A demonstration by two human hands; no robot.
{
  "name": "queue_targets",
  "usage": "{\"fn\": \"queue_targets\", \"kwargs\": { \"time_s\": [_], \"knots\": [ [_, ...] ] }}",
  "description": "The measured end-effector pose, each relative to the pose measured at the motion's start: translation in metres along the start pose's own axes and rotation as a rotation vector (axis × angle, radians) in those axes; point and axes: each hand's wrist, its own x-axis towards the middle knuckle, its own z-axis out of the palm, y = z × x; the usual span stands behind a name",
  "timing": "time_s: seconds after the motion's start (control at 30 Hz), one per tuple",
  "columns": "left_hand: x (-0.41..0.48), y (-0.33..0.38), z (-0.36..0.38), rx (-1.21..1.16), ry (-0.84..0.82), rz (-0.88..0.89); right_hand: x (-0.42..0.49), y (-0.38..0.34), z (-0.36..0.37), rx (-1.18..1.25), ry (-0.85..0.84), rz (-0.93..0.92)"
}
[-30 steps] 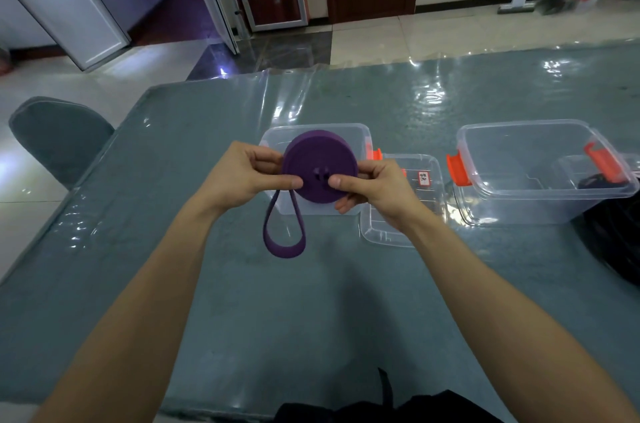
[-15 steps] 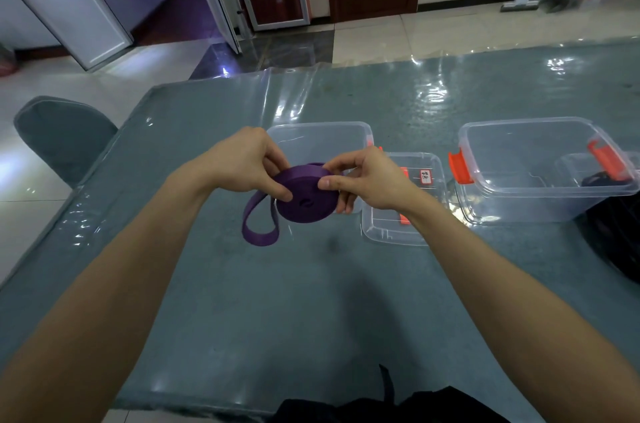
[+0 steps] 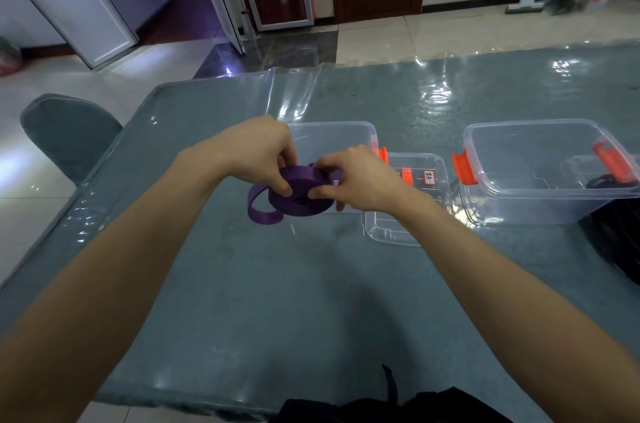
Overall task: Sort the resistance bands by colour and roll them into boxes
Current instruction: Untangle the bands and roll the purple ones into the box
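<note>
Near the frame's centre, the left hand (image 3: 256, 152) and right hand (image 3: 360, 180) are both pinching a coiled purple rubber resistance band (image 3: 304, 194), its loose loop hanging lower left, apparently just above the grey-green table (image 3: 277, 301), in front of a clear plastic box (image 3: 332, 138).

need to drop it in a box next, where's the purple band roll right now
In the head view it is centre frame: the purple band roll is held between the left hand and right hand, just in front of the open clear box.

Grey-green counter (image 3: 277, 301) under clear plastic sheet; on it, two clear boxes (image 3: 332, 135) (image 3: 540, 176), lid (image 3: 398, 232) between.
</note>
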Motion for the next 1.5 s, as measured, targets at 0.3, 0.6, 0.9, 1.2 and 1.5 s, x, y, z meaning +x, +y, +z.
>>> {"fn": "queue_targets", "kwargs": {
  "time_s": [0.3, 0.6, 0.9, 1.2, 1.5],
  "knots": [
    [-0.024, -0.046, 0.054, -0.954, 0.282, -0.051, -0.012, 0.023, 0.001, 0.699, 0.227, 0.108],
    [-0.016, -0.034, 0.087, -1.136, 0.388, -0.136, -0.026, 0.04, 0.038, 1.079, 0.291, 0.194],
    [-0.007, -0.03, 0.049, -0.509, 0.051, -0.092, -0.016, 0.027, 0.01, 0.429, 0.01, 0.256],
    [0.002, -0.028, 0.032, -0.318, -0.043, -0.044, -0.015, 0.023, 0.019, 0.493, -0.033, 0.197],
    [0.003, -0.029, 0.024, -0.524, -0.036, -0.022, -0.017, 0.034, 0.028, 0.561, 0.025, 0.209]
  ]
}}
